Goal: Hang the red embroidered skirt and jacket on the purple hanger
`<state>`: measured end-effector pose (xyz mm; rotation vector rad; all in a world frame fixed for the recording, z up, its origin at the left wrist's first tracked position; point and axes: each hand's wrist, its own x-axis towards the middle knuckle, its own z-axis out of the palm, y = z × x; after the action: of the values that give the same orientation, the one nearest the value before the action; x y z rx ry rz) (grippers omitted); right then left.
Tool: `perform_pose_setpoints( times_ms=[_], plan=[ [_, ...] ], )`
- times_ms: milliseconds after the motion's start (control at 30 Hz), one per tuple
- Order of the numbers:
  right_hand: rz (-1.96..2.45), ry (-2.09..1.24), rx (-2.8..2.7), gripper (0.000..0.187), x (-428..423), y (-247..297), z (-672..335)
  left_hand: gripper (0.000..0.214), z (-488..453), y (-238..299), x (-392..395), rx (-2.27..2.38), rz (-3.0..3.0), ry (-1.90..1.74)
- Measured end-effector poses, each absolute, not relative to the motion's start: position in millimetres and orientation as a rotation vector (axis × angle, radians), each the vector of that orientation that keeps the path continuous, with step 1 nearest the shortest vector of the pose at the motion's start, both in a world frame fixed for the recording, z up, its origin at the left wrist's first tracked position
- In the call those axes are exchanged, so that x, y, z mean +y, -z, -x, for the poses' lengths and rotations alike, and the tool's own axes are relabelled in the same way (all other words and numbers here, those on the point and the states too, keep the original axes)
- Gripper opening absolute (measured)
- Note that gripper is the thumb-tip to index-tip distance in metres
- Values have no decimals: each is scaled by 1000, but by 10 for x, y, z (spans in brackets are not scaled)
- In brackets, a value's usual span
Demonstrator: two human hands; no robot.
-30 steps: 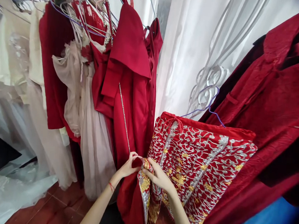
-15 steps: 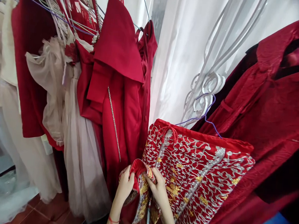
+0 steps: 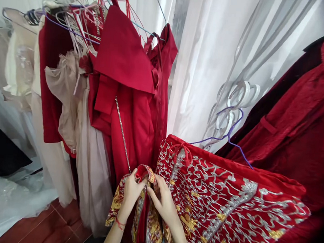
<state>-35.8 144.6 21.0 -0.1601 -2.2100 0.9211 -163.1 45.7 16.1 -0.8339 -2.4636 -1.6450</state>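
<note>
Right in front of me, a person has both hands on a red and gold garment (image 3: 154,230), bunched up low in the middle of the scene, just beside a hanging skirt. The left hand (image 3: 131,191) grips the garment's curled top edge, thumb and fingers closed on the cloth; a thin red string (image 3: 120,224) circles that wrist. The right hand (image 3: 164,201) pinches the same edge from the other side, thumb in front, the other fingertips hidden in the folds. The two hands are close together, and below them the garment falls in loose panels, red cloth showing between the patterned parts.

The skirt (image 3: 215,192) is red, covered in curling silver and gold embroidery, with a red bow (image 3: 184,152) at its waistband. A purple hanger (image 3: 229,135) rises above it, in front of white scrollwork (image 3: 243,95) and a white curtain (image 3: 189,82). To the far right hangs a dark red coat (image 3: 296,145).

Behind the left hand there's a red dress (image 3: 124,56) with a glittering strip (image 3: 122,133) running down it. Further left, a beige dress (image 3: 91,179) hangs above the red floor tiles (image 3: 46,224), where white tulle (image 3: 9,199) spreads out.
</note>
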Motion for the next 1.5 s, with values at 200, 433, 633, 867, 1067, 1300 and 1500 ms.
perform_pose_setpoints(
  times_ms=[200,433,633,867,1067,1300,1500],
  plan=[
    [172,-284,-2090,28,1903,-844,183,40,1881,-830,375,-2390,532,1232],
    [448,212,-2244,37,2177,-1664,761,38,2009,-1868,935,-2380,548,645],
    [392,190,-2353,28,2143,-1660,594,37,2053,-1959,1188,-2420,680,448],
    [67,233,-2399,25,2097,-1755,212,38,1962,-1966,1449,-2467,720,463],
    [-115,263,-2463,27,2200,-1851,59,30,1633,-2151,1711,-2451,1139,421],
    [502,-38,-1930,32,3066,-2283,-808,22,1547,-2297,1786,-2380,1134,563],
    [518,-831,-2742,35,3876,-2519,-902,26,1349,-2603,1854,-2280,1114,715]
  ],
)
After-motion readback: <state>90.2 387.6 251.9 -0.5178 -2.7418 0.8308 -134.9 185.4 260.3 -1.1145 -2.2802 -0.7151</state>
